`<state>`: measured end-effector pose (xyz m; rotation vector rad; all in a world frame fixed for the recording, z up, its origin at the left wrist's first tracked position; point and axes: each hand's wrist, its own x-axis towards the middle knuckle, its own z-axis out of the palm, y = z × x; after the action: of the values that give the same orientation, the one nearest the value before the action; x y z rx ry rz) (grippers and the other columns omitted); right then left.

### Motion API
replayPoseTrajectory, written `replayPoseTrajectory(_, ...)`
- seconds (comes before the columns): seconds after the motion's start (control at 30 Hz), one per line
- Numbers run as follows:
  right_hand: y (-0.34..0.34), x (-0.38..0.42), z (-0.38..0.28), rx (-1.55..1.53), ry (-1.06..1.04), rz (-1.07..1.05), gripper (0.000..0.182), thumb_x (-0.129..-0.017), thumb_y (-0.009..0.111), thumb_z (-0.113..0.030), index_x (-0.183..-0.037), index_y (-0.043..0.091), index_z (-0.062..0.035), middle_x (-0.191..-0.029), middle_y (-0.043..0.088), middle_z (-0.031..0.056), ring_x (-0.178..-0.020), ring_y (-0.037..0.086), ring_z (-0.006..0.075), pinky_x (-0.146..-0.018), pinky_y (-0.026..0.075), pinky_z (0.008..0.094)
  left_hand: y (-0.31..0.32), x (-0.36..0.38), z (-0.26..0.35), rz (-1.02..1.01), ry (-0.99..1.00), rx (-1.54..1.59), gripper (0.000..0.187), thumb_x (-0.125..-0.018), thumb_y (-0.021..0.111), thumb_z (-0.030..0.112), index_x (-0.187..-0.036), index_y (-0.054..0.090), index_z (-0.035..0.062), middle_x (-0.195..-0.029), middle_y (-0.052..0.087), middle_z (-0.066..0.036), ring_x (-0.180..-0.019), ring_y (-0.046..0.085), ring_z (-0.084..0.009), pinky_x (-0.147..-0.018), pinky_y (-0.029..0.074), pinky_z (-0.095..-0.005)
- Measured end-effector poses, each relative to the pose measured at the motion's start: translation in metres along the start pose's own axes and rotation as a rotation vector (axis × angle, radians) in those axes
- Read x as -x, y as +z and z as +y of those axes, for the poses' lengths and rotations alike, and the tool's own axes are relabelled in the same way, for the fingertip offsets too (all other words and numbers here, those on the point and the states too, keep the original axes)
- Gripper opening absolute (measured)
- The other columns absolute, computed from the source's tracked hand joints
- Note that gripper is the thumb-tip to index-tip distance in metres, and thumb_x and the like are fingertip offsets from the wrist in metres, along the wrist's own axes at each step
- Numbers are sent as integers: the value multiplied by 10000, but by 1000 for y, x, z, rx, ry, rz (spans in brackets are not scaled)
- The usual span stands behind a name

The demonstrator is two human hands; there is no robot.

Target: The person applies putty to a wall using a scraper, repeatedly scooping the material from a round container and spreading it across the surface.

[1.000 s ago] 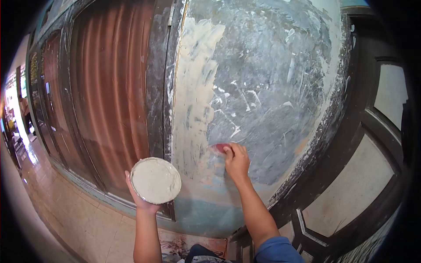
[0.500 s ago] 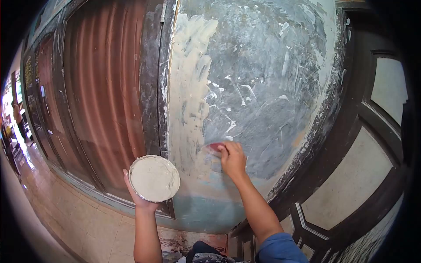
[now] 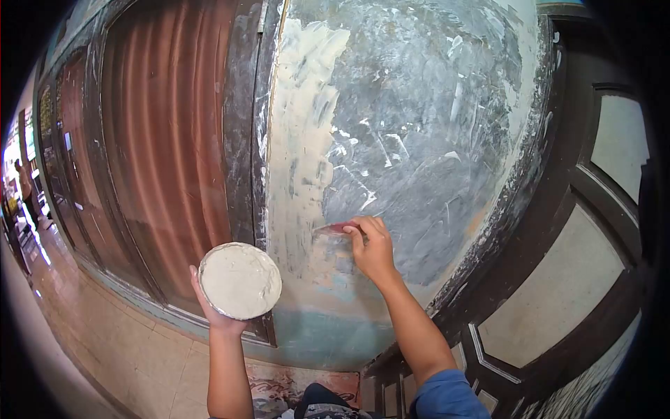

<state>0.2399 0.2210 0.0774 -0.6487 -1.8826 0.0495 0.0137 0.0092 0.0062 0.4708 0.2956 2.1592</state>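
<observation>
My left hand (image 3: 216, 307) grips a round bowl (image 3: 210, 299) from below and its left side. Pale, creamy putty (image 3: 241, 281) fills the bowl close to its rim. In my right hand (image 3: 373, 246) is a putty knife (image 3: 340, 228) with a red handle, held between thumb and fingers. Its blade points left and lies against the wall (image 3: 412, 188), at the lower part of a cream putty strip (image 3: 296, 140). Grey, patchy surface with white smears covers the wall right of that strip.
A window with a reddish-brown curtain (image 3: 167, 140) is on the left, in a dark frame. A dark door with pale panels (image 3: 558, 286) stands on the right. Tiled floor (image 3: 139, 346) runs below; a person (image 3: 26, 188) is far left.
The putty knife's blade has come into clearer view, pointing left against the strip. My left hand and the bowl have shifted slightly left and up.
</observation>
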Motion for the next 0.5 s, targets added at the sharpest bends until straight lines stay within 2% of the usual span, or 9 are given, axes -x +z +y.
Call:
replayPoseTrajectory(0.07,-11,-3,-10,-90,-222,-20,122,-892,736,-26,-1013,722,-28,-998,724,99,-951,623,334,-801,528,425,3,-4,-2,5,-31,8,837,-1007,374,785,-1452,600,113,-1443,635,-103,-1292,620,-347,-1099,507,-529)
replayPoseTrajectory(0.1,-17,-7,-17,-82,-224,-18,122,-892,736,-26,-1013,722,-28,-998,724,99,-951,623,334,-801,528,425,7,-6,-2,-1,-35,13,837,-1007,374,785,-1452,600,113,-1443,635,-103,-1292,620,-347,-1099,507,-529)
replayPoseTrajectory(0.17,-28,-14,-34,-96,-403,21,160,-843,722,40,-989,709,-24,-987,712,97,-942,608,337,-824,521,418,17,-9,0,-4,-81,-29,837,-1007,370,787,-1448,601,114,-1443,635,-102,-1287,626,-340,-1094,511,-522)
replayPoseTrajectory(0.2,-35,-17,-40,-90,-451,-18,213,-791,716,51,-986,707,-34,-1002,705,94,-934,604,333,-840,521,415,23,-12,0,-16,-57,-31,840,-1006,363,791,-1445,601,116,-1442,637,-100,-1278,634,-334,-1094,514,-518)
replayPoseTrajectory(0.23,-42,-18,-47,-87,-449,-16,213,-791,716,51,-986,707,-34,-1002,705,94,-934,604,333,-840,521,415,26,-15,0,-18,-60,-31,840,-1006,363,791,-1445,601,116,-1442,637,-100,-1278,634,-334,-1094,514,-518)
replayPoseTrajectory(0.3,-52,-18,-60,-121,-648,-123,283,-734,721,46,-1000,707,-51,-1013,684,75,-947,598,321,-847,519,409,30,-19,0,-88,-51,-47,838,-1008,355,792,-1445,600,121,-1437,641,-100,-1275,638,-335,-1097,515,-520)
replayPoseTrajectory(0.4,-60,-13,-72,-120,-740,-233,341,-693,722,20,-1019,714,-78,-1040,661,57,-990,595,314,-860,517,413,41,-22,-2,-65,-58,-43,872,-1001,328,808,-1450,588,107,-1435,635,-112,-1282,631,-339,-1095,513,-515)
replayPoseTrajectory(0.5,-66,-6,-77,-96,-738,-273,345,-700,720,2,-1030,718,-100,-1055,650,48,-1025,590,310,-875,513,422,41,-25,-5,-101,-49,-48,836,-1014,344,788,-1448,596,119,-1433,646,-106,-1276,639,-338,-1098,516,-516)
